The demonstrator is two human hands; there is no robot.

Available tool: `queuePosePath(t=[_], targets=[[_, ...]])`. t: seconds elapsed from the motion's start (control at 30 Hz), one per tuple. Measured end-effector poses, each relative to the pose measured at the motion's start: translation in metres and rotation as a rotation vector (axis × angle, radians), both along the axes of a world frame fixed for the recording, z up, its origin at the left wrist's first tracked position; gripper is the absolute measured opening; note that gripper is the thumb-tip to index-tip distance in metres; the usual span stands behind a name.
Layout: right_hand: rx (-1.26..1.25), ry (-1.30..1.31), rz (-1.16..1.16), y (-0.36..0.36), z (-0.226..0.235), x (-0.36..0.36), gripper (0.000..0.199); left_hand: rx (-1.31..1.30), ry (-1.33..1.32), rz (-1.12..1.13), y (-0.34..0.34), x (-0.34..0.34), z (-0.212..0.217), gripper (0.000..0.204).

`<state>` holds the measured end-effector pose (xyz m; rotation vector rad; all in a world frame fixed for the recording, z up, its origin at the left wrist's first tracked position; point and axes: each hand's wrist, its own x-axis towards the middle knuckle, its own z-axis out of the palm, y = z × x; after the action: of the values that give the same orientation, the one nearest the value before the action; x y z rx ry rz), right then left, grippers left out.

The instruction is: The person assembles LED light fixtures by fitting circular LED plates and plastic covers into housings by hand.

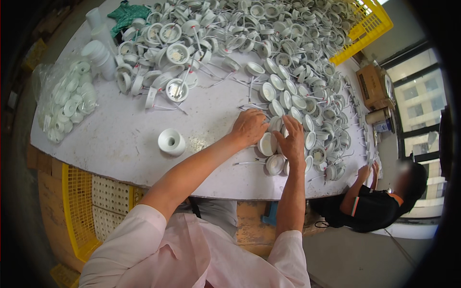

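Note:
Several round white downlights (269, 91), many with short white leads, lie in rows and heaps in front of me. My left hand (249, 127) is at the near left edge of the rows, fingers curled in beside some white leads; what they grip is hidden. Just to its right, my right hand (292, 137) has its thumb apart from its stretched fingers, against the downlights. A white downlight (276, 123) lies between the two hands. Nearer me, another downlight (267, 144) sits beside my right thumb. A white cup-shaped part (171, 142) stands alone on the left.
The white table (125, 158) bears a bag of white round parts (72, 98), stacked white cups (99, 57), green cloth (128, 18) and a tilted yellow crate (367, 33). Another yellow crate (79, 211) stands below left. A person in black (379, 206) works at the right edge.

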<state>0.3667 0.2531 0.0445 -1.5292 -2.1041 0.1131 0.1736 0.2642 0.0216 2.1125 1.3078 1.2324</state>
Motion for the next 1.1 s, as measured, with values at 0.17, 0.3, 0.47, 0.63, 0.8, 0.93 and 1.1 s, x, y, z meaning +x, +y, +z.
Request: queuePosePath(t=[0.17, 0.3, 0.47, 0.63, 0.8, 0.93, 1.1], targets=[[-0.081, -0.065, 0.050, 0.008, 0.003, 0.012, 0.055, -0.231, 0.262, -0.043, 0.015, 0.022, -0.003, 0.039], [-0.103, -0.036, 0.089, 0.013, 0.004, 0.009, 0.055, -0.299, 0.348, -0.085, 0.023, 0.023, -0.005, 0.044], [-0.103, -0.050, 0.119, 0.018, 0.002, 0.012, 0.061, -0.309, 0.430, -0.109, 0.028, 0.025, 0.002, 0.045], [-0.113, -0.077, 0.150, 0.022, 0.004, 0.011, 0.065, -0.422, 0.482, -0.135, 0.033, 0.028, 0.003, 0.040], [-0.167, -0.114, 0.121, 0.021, 0.007, 0.005, 0.065, -0.548, 0.465, -0.145, 0.038, 0.032, 0.000, 0.039], [-0.157, -0.107, 0.114, 0.022, 0.004, 0.007, 0.065, -0.651, 0.490, -0.155, 0.046, 0.036, 0.000, 0.038], [-0.169, -0.127, 0.091, 0.026, -0.001, 0.003, 0.062, -0.701, 0.522, -0.124, 0.053, 0.039, -0.006, 0.040]])
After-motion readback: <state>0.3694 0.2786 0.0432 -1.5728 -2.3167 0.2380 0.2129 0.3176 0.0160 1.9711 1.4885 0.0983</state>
